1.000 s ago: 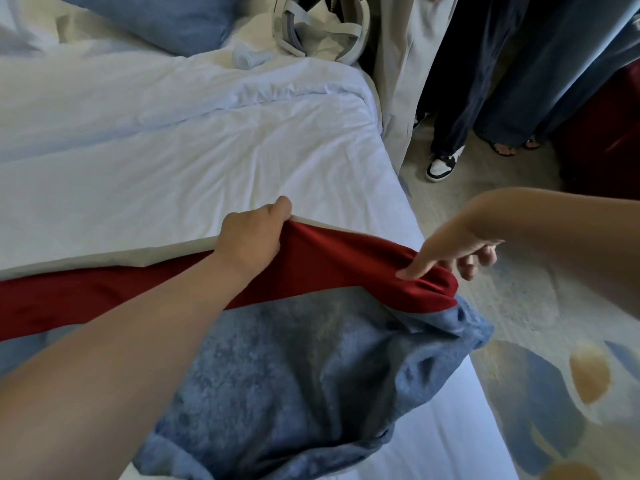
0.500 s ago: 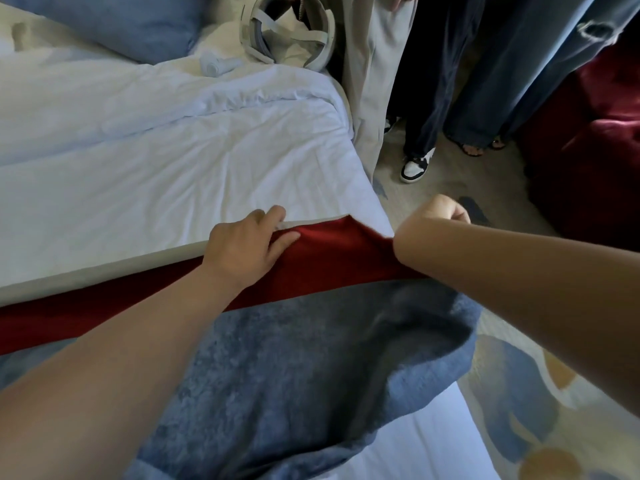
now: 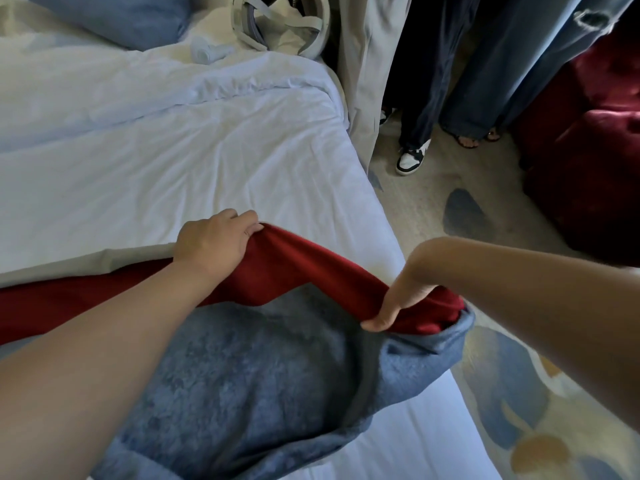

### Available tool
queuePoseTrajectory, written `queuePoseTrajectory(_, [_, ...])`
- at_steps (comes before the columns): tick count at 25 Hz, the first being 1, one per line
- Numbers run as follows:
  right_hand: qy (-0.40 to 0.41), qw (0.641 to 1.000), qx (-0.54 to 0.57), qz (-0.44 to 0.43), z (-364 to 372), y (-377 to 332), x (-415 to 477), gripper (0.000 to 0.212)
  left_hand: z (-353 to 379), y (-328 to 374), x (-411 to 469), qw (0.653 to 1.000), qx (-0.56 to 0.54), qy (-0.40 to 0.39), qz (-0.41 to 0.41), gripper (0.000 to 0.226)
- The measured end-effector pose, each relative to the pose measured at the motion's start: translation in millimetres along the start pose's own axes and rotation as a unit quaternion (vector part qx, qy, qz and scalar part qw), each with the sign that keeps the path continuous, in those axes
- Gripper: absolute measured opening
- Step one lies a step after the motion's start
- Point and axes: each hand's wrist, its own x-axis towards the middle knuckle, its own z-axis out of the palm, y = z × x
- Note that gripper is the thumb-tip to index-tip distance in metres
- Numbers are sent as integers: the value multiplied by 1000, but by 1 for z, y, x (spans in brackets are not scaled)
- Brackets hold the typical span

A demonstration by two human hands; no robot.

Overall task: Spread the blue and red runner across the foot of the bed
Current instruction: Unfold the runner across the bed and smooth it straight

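Note:
The blue and red runner lies across the near part of the white bed, its red band toward the pillows and its blue plush part bunched toward me. My left hand grips the red edge near the middle of the bed. My right hand pinches the red band at the bed's right side, where the cloth is lifted and crumpled. The runner's right end droops over the mattress edge.
Several people's legs and a white and black shoe stand on the carpet right of the bed. A dark red seat sits at far right. A blue pillow and a grey strap object lie at the bed's head.
My left hand went from lying flat on the red band to gripping its edge. My right hand moved down from a fist above the bed's corner and pinched the red cloth.

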Motion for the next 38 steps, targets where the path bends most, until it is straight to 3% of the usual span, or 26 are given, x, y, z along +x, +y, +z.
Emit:
queuePoseTrajectory(2, [51, 995, -78, 43, 1, -3, 5, 139, 0, 8, 1, 1000, 3, -4, -5, 42])
queuePoseTrajectory(4, [58, 992, -96, 58, -1, 2, 7, 144, 1, 13, -1, 1000, -4, -9, -13, 42])
queuePoseTrajectory(10, [56, 986, -129, 93, -15, 34, 2, 86, 8, 23, -4, 997, -39, -15, -60, 46])
queuePoseTrajectory(12, [137, 973, -168, 83, -20, 37, 13, 55, 12, 30, -3, 997, -44, -6, -66, 45])
queuePoseTrajectory(14, [288, 941, -156, 89, -27, 34, 29, 30, 17, 33, 3, 996, -51, 21, -75, 43])
queuePoseTrajectory(18, [440, 886, -122, 84, -54, 23, 57, 20, 25, 26, 25, 993, -62, 64, -78, 39])
queuePoseTrajectory(25, [514, 835, 195, -31, -81, -1, 114, 36, 60, 19, 42, 985, -65, 87, -133, 32])
queuePoseTrajectory(28, [498, 819, 257, -123, -76, -14, 141, 42, 74, 16, 46, 975, -92, 145, -142, 24])
queuePoseTrajectory(31, [538, 774, 300, -145, -66, -21, 159, 47, 76, 29, 61, 957, -128, 179, -187, 22])
queuePoseTrajectory(34, [601, 727, 321, -87, -72, -23, 162, 46, 74, 64, 84, 915, -247, 132, -291, 19])
queuePoseTrajectory(36, [618, 683, 386, -57, -79, -17, 163, 43, 91, 74, 91, 939, -215, 89, -252, 16])
queuePoseTrajectory(38, [596, 659, 448, -98, -85, -23, 166, 40, 106, 63, 93, 936, -195, 18, -292, 18])
